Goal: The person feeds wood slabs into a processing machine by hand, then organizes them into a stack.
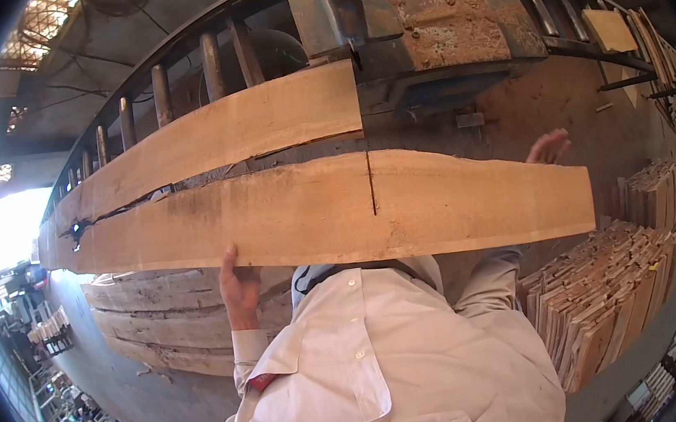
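Note:
A long wooden plank (296, 207) lies across the view in front of my body. A ragged crack splits it from a dark hole near its left end, and the far strip (262, 120) ends square near the machine. A dark, straight saw cut (372, 187) runs partway across the near strip. My left hand (239, 287) grips the near edge, thumb on the top face and the other fingers lower. My right hand (548, 148) shows past the far edge toward the right end, fingers stretched out; its forearm passes beneath the plank.
A metal machine (333, 5) with a sawdust-covered bed (451, 30) stands beyond the plank. Its roller conveyor (161, 94) extends left. Stacked short boards (602, 290) stand at right, while rough slabs (159, 312) lie low on the left. A small wood piece (609, 30) rests at upper right.

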Available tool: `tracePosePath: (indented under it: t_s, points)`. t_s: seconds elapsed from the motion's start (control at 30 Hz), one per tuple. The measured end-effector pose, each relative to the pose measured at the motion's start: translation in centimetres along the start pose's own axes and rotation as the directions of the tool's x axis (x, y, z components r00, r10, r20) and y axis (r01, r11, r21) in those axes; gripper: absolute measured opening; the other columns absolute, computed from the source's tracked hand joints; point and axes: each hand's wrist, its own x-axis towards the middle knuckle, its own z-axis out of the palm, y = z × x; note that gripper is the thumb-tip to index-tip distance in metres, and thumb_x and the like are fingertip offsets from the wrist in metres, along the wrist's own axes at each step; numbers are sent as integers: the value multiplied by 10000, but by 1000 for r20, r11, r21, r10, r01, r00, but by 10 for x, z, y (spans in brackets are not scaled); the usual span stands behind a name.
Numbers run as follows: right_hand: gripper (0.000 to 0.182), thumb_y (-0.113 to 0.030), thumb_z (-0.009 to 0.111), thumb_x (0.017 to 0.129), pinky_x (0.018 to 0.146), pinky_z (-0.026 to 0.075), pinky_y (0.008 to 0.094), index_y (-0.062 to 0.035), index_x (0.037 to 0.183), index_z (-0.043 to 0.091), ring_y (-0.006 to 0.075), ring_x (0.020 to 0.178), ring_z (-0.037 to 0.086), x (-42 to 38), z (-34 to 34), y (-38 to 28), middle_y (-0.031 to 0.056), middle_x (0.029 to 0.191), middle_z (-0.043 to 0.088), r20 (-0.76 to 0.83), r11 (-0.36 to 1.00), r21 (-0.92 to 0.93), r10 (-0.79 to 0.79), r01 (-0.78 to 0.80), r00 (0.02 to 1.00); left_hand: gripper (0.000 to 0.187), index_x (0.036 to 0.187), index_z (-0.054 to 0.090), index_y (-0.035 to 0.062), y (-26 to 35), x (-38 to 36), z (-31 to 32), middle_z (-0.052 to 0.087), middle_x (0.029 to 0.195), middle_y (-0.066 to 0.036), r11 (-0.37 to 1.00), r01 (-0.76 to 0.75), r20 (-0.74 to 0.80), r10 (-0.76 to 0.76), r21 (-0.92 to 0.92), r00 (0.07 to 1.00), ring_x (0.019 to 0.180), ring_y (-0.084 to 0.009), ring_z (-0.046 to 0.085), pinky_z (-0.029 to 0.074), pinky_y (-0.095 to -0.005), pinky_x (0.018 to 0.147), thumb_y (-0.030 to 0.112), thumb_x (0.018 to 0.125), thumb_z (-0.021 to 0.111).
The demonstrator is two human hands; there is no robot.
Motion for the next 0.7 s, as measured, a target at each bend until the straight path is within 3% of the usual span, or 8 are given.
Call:
tracePosePath:
  t_s: [0.1,0.23,0.33,0.4,0.47,0.53,0.6,0.7]
  points:
    - [324,-309,497,1049,888,486,347,-56,1217,610,199,911,651,21,-12,-10,75,1062,676,302,964,218,80,-150,950,369,1297,596,66,8,-10,7,661,1283,-60,1000,11,21,-11,9,1000,1179,-213,628,516,-396,999,194,958,670]
    - [214,-208,475,1041,810,480,326,-67,1051,635,172,787,654,66,-50,-50,28,852,662,638,960,33,194,-278,745,378,1287,598,55,22,-22,10,672,1252,-61,999,-28,-40,28,22,999,1171,-207,632,525,-391,982,206,951,684]
    - [242,-243,465,1050,790,477,321,-96,995,649,169,740,637,76,-57,-75,33,852,649,664,969,-53,214,-241,716,423,1320,575,37,27,-35,29,667,1256,-76,997,-68,-62,70,32,996,1187,-216,622,515,-391,993,217,953,684]
    - [249,-301,512,1039,802,479,311,-114,1049,676,151,815,645,75,-51,-86,32,873,652,614,916,-119,371,-383,697,490,1380,529,7,31,-39,26,644,1300,-107,988,-152,-61,152,6,987,1237,-244,591,493,-403,1017,232,967,664]
    - [252,-308,520,1036,818,478,315,-111,1063,674,157,836,644,77,-43,-88,36,893,653,545,892,-127,429,-435,720,562,1437,457,-29,7,-8,-34,601,1352,-154,894,-282,-40,315,347,948,1300,-301,533,430,-426,1081,260,986,627]
    - [256,-314,527,1032,834,478,320,-108,1077,671,162,857,643,80,-31,-92,41,912,654,452,901,-141,427,-410,783,631,1482,392,-50,-1,-12,-43,561,1385,-197,647,-449,-84,621,617,779,1345,-354,480,362,-458,1133,298,997,597]
    - [262,-321,535,1029,850,477,325,-104,1091,669,168,878,642,84,-17,-92,45,932,655,323,929,-201,364,-312,874,694,1515,334,-54,5,-47,24,526,1400,-237,276,-455,-95,920,847,380,1373,-403,431,288,-498,1174,345,1001,574]
    - [274,-330,547,1024,874,477,333,-99,1112,665,177,910,640,75,13,-82,52,962,656,149,913,-391,184,-113,972,590,1286,598,-44,8,-79,54,656,1239,-193,-280,-390,314,949,877,25,1310,-397,522,270,-516,1183,462,1059,397]
